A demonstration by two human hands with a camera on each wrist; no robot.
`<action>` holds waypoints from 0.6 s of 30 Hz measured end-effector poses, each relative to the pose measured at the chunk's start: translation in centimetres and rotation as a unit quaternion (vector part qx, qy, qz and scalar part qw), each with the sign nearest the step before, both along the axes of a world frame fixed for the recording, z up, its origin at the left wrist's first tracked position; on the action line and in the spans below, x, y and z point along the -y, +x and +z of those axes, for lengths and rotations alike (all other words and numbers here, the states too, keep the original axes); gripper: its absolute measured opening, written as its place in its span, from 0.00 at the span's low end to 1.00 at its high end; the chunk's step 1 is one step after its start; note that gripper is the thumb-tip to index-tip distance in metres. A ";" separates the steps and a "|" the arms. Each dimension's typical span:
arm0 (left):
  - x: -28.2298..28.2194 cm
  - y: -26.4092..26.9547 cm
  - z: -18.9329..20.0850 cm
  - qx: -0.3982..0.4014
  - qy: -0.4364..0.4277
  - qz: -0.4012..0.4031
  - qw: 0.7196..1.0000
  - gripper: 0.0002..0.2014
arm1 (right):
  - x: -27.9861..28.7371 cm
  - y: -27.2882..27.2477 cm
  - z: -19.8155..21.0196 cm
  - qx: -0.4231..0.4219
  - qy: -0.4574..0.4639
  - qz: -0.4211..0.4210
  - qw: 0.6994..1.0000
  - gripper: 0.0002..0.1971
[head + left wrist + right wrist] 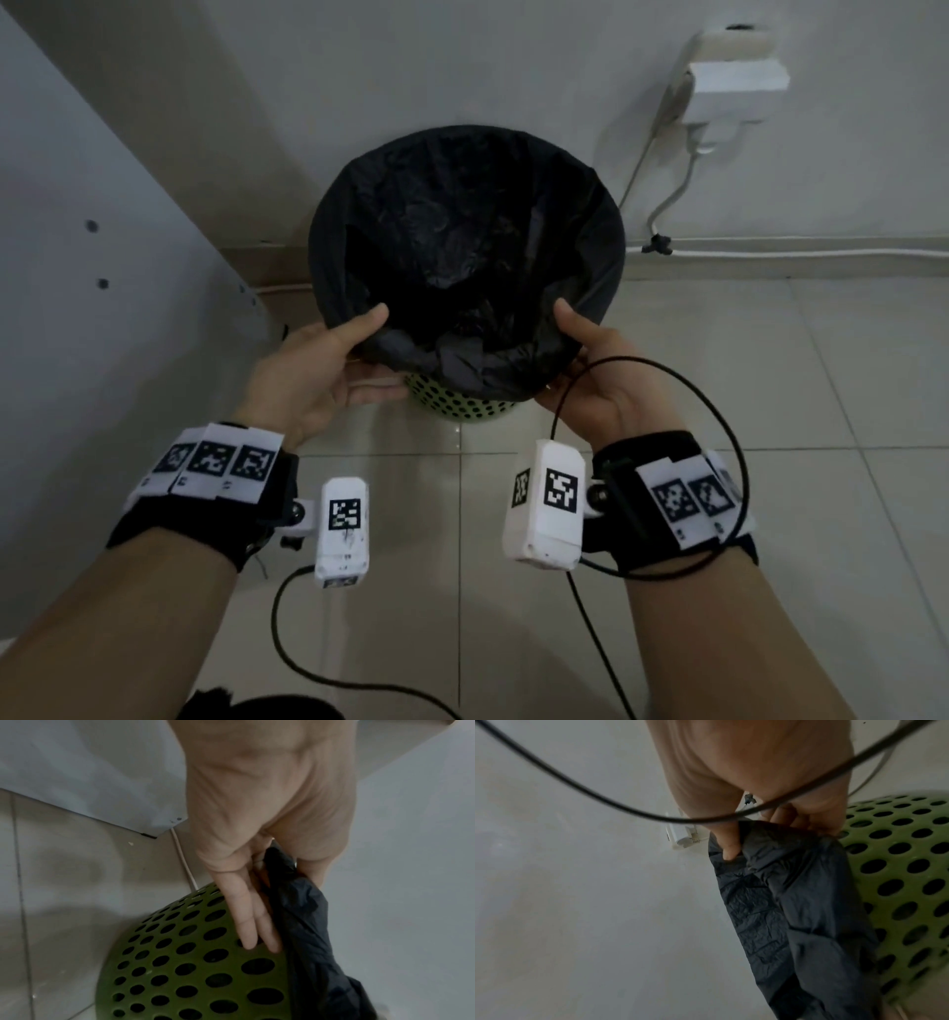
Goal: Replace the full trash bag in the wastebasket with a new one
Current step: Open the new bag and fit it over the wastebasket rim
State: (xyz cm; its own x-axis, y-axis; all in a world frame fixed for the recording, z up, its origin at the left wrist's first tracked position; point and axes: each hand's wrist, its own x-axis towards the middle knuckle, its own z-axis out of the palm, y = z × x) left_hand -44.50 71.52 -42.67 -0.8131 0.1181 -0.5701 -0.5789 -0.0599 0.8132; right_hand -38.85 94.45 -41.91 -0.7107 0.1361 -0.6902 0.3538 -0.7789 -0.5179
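A green perforated wastebasket (462, 403) stands on the tiled floor by the wall, lined with a black trash bag (462, 221) folded over its rim. My left hand (328, 360) pinches the bag's near-left edge, thumb inside and fingers outside. In the left wrist view two straight fingers (253, 914) lie on the wastebasket (195, 969) beside the bag (308, 923). My right hand (585, 360) pinches the near-right edge. In the right wrist view its thumb (727, 845) presses into the gathered bag (795, 912) next to the wastebasket (906, 874). The bag's inside is dark.
A white cabinet panel (77, 231) stands close on the left. A white power adapter (734, 92) hangs on the wall at upper right with cables (770, 253) running along the skirting. A black wrist cable (708, 411) loops by my right hand. Tiled floor (462, 591) lies in front.
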 end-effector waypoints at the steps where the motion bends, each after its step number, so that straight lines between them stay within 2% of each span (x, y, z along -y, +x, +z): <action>1: 0.0 0.0 -0.2 -0.004 0.008 0.009 1.000 0.21 | 0.1 0.0 0.0 -0.010 -0.009 -0.011 1.000 0.17; 4: 0.0 0.1 -0.4 -0.013 0.032 0.013 0.999 0.18 | 0.9 0.1 -0.4 -0.032 -0.028 -0.053 0.998 0.17; 7: 0.1 0.2 -0.4 -0.016 0.054 0.014 0.998 0.22 | 2.4 0.9 -1.3 -0.037 -0.025 -0.055 0.997 0.23; 12: 0.3 0.3 -0.5 -0.019 0.083 0.043 0.995 0.27 | 4.1 1.5 -2.4 -0.061 -0.025 -0.097 0.993 0.14; 18: -0.1 0.8 -0.8 -0.021 0.082 0.082 0.993 0.25 | 5.6 1.0 -1.8 -0.036 0.014 -0.131 0.991 0.14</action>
